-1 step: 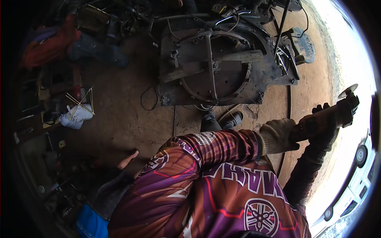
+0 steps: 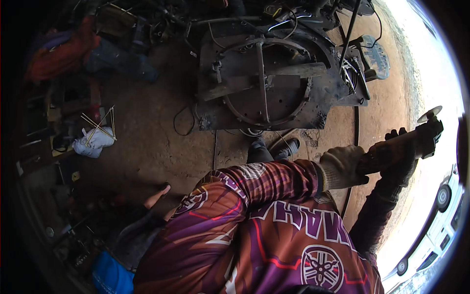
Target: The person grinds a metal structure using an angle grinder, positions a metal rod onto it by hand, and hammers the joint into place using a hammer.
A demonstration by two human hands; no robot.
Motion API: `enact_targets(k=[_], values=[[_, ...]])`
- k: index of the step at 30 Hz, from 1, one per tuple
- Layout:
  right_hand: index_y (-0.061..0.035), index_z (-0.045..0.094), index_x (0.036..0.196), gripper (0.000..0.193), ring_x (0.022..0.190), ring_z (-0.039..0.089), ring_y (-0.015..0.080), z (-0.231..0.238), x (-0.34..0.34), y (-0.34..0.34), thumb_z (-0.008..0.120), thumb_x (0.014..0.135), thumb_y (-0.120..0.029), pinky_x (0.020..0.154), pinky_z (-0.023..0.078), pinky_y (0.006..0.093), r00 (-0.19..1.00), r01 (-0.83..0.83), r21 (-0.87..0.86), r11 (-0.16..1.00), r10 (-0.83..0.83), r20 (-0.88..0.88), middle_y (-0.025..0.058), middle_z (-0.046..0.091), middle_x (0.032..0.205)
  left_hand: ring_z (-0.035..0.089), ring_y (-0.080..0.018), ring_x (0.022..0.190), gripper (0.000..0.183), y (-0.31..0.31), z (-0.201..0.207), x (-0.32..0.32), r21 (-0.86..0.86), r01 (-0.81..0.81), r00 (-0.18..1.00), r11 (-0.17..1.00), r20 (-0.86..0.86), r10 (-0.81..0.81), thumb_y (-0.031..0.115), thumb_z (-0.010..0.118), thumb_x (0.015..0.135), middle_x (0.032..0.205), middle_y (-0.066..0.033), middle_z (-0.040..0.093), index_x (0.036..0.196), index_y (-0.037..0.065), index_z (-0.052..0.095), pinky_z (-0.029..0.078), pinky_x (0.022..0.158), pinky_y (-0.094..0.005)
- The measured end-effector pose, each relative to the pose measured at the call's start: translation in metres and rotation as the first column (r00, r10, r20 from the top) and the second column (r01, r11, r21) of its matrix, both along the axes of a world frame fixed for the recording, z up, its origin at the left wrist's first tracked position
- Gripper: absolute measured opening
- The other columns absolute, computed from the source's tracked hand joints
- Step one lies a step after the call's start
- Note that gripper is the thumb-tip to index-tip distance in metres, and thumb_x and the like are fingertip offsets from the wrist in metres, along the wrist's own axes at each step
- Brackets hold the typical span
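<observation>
Off to my right I hold an angle grinder with a dark body and a thin round disc at its far end. My left hand, in a pale knitted glove, is closed round the grinder's rear end. Further along the body my right hand, gloved and in shadow, grips from the outer side, with dark fingertips showing above. The disc points up and away, apart from the steel table. On that table lies a round metal ring frame with a bar across it.
A wooden plank lies across the ring. Cables run over the dirt floor. At left are a person in a red top, a white cloth bundle with thin rods, and another person's hand. A white vehicle stands outside at right.
</observation>
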State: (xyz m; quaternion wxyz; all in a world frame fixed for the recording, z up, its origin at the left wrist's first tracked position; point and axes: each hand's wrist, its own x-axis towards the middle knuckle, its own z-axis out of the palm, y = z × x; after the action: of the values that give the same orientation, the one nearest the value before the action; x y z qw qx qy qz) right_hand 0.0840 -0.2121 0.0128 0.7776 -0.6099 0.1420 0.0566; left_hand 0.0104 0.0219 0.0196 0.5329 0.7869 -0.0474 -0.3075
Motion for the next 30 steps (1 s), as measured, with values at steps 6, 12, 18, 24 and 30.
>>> enact_targets(k=[6,12,18,24,30], values=[[0.0069,0.045,0.144,0.070,0.113,0.066,0.0371,-0.011,0.000,0.016,0.065,0.097,-0.042,0.096,0.058,0.0485,0.997,-0.059,0.011,0.998,0.058,0.059,0.0263,0.063,0.127,0.070,-0.0364,0.104,0.059,0.017,-0.016,-0.006,0.049,-0.032,0.992,0.998,0.121,0.026,0.049,0.078,0.082,0.111,-0.0192,0.069,0.118,0.004,0.062,0.057,0.090,-0.0449],[0.0065,0.045,0.143,0.070,0.113,0.066,0.0380,-0.004,-0.003,0.036,0.065,0.097,-0.043,0.094,0.059,0.0499,0.999,-0.031,-0.006,0.999,0.031,0.031,0.0268,0.063,0.127,0.071,-0.0360,0.102,0.062,0.044,-0.008,-0.002,0.093,0.059,0.991,0.994,0.111,-0.069,0.053,0.077,0.082,0.110,-0.0189,0.069,0.115,0.003,0.062,0.057,0.087,-0.0446],[0.0060,0.045,0.143,0.070,0.113,0.066,0.0377,0.002,-0.012,0.048,0.062,0.098,-0.044,0.095,0.058,0.0503,0.999,-0.046,-0.044,0.998,0.047,0.021,0.0265,0.063,0.128,0.073,-0.0313,0.098,0.059,0.075,0.017,-0.006,0.249,0.255,0.961,0.934,0.046,-0.274,0.054,0.074,0.087,0.104,-0.0166,0.070,0.113,0.002,0.063,0.059,0.079,-0.0455],[0.0051,0.045,0.144,0.070,0.115,0.065,0.0377,0.006,-0.025,0.041,0.063,0.097,-0.044,0.096,0.058,0.0516,0.999,0.043,-0.090,0.995,-0.041,0.029,0.0245,0.062,0.128,0.071,-0.0249,0.081,0.046,0.208,0.007,-0.059,-0.090,-0.392,0.345,0.916,0.908,0.236,0.037,0.080,0.087,0.098,-0.0129,0.070,0.112,0.002,0.063,0.058,0.070,-0.0385],[0.0043,0.045,0.144,0.072,0.116,0.065,0.0363,0.004,-0.033,0.042,0.064,0.096,-0.047,0.095,0.058,0.0508,0.998,0.051,-0.056,0.997,-0.053,-0.043,0.0227,0.062,0.128,0.070,-0.0292,0.099,0.076,0.334,-0.050,-0.075,0.342,-0.623,0.653,0.703,0.722,0.227,0.038,0.088,0.077,0.110,-0.0097,0.071,0.139,0.007,0.055,0.056,0.091,-0.0416]])
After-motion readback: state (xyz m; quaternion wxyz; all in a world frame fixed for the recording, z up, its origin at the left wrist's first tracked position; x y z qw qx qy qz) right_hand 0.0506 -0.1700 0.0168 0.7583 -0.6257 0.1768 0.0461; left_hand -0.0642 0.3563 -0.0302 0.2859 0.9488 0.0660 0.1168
